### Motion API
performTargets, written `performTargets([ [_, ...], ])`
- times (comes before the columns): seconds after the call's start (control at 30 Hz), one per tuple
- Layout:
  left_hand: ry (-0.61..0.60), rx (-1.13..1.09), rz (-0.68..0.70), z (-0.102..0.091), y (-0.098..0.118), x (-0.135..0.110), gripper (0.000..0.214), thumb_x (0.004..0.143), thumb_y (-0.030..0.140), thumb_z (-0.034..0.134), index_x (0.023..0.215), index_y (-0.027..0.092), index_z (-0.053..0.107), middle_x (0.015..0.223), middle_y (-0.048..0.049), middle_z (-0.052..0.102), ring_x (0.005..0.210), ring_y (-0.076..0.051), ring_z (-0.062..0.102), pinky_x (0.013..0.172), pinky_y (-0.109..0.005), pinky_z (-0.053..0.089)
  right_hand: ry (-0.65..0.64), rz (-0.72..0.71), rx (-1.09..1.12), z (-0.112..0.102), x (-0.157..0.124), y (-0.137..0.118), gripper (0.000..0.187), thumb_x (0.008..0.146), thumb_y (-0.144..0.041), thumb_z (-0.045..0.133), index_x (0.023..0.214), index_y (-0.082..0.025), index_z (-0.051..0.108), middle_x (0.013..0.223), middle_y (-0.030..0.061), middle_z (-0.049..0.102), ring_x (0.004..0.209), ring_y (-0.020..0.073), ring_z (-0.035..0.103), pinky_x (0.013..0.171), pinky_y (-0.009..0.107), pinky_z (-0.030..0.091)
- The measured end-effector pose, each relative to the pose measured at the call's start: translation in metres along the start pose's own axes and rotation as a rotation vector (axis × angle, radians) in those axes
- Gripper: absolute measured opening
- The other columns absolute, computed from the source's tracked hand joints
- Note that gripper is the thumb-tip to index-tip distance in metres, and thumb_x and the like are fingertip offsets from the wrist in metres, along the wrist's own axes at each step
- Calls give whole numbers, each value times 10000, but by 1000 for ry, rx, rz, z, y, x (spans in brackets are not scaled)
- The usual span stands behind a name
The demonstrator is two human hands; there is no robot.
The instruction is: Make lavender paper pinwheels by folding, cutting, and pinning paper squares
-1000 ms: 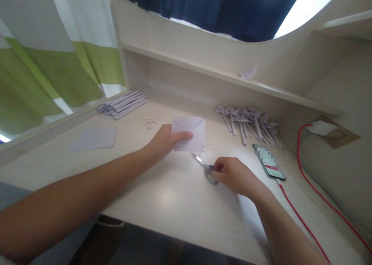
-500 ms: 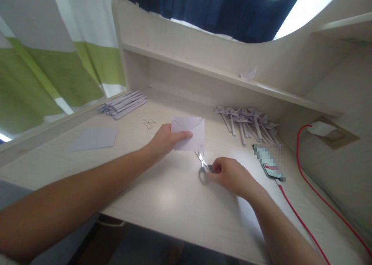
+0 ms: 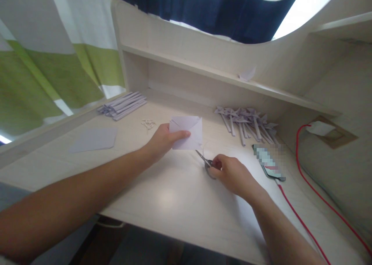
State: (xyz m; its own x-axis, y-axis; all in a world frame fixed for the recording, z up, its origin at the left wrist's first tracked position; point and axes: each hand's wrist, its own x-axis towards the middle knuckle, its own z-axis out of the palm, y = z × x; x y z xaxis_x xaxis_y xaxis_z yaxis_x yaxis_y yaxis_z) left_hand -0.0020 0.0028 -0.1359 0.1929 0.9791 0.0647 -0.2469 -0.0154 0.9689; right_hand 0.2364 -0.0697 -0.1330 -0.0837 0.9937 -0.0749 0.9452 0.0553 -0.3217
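My left hand point(image 3: 164, 141) pinches a square of white paper point(image 3: 190, 127) over the middle of the desk, thumb across its front. Slits run in from the paper's corners. Below the paper's lower right corner, my right hand point(image 3: 231, 172) is closed on a pair of scissors point(image 3: 207, 162) with grey handles. The scissors point up and left, and their tips are close to the paper's lower edge; whether they touch it I cannot tell. The blades look nearly together.
Rolled paper sticks point(image 3: 123, 105) lie at the back left, near small white bits point(image 3: 148, 124) and flat paper sheets point(image 3: 94, 139). Paper pinwheels point(image 3: 247, 119) on sticks are piled at the back right. A phone point(image 3: 269, 164) with a red cable point(image 3: 299, 222) lies at the right.
The scissors' handles have come together, and the blades have turned slightly and closed. The paper in my left hand has shifted a little to the left.
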Motion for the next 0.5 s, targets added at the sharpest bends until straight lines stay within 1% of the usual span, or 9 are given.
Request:
performTargets([
  [0.07, -4, -12, 1, -1, 0, 1, 343, 666, 327, 875, 923, 113, 800, 828, -97, 783, 687, -209, 699, 651, -300, 536, -24, -7, 176, 4, 5, 7, 78, 835, -253, 643, 880, -202, 682, 775, 45, 717, 667, 179, 615, 594, 286, 399],
  [0.13, -9, -39, 11, 0, 0, 0, 353, 658, 324, 878, 926, 109, 797, 864, -107, 788, 710, -213, 709, 678, -309, 548, -68, 39, 415, 9, 12, 11, 101, 814, -234, 655, 905, -194, 637, 760, 17, 679, 589, 143, 580, 550, 270, 418],
  [0.2, -21, -85, 25, 0, 2, -1, 353, 646, 315, 883, 918, 109, 791, 896, -110, 791, 743, -218, 719, 705, -312, 556, -91, 85, 668, 11, 18, 11, 229, 759, -255, 732, 930, -191, 594, 748, -10, 644, 557, 124, 563, 522, 258, 452],
  [0.3, -56, -160, 26, 2, 5, -2, 354, 647, 298, 878, 928, 109, 777, 906, -110, 790, 790, -231, 732, 733, -322, 564, -57, 102, 917, 9, 22, 8, 457, 602, -313, 896, 915, -185, 588, 768, -15, 641, 620, 134, 587, 550, 271, 526],
  [0.33, -67, -183, 26, 2, 6, -3, 358, 644, 293, 877, 931, 106, 772, 900, -110, 789, 791, -235, 733, 736, -327, 566, -43, 98, 967, 7, 22, 7, 488, 573, -347, 922, 900, -182, 599, 766, -16, 639, 620, 132, 583, 560, 280, 539],
  [0.37, -74, -202, 26, 2, 6, -3, 360, 640, 287, 878, 930, 104, 768, 896, -110, 788, 785, -237, 732, 737, -332, 568, -42, 84, 1002, 6, 21, 6, 485, 574, -388, 927, 879, -179, 613, 753, -20, 633, 605, 126, 571, 566, 288, 543],
  [0.4, -73, -216, 27, 3, 7, -2, 359, 634, 283, 878, 922, 102, 765, 893, -111, 787, 775, -237, 731, 735, -334, 569, -51, 58, 1016, 4, 20, 5, 455, 603, -429, 914, 848, -176, 627, 721, -27, 621, 582, 118, 553, 567, 289, 534],
  [0.5, -46, -231, 35, 2, 8, -1, 345, 627, 276, 878, 902, 101, 763, 897, -111, 789, 775, -238, 729, 726, -329, 566, -92, -39, 952, 0, 15, 4, 364, 700, -472, 860, 741, -174, 656, 593, -49, 557, 528, 99, 481, 535, 260, 431],
])
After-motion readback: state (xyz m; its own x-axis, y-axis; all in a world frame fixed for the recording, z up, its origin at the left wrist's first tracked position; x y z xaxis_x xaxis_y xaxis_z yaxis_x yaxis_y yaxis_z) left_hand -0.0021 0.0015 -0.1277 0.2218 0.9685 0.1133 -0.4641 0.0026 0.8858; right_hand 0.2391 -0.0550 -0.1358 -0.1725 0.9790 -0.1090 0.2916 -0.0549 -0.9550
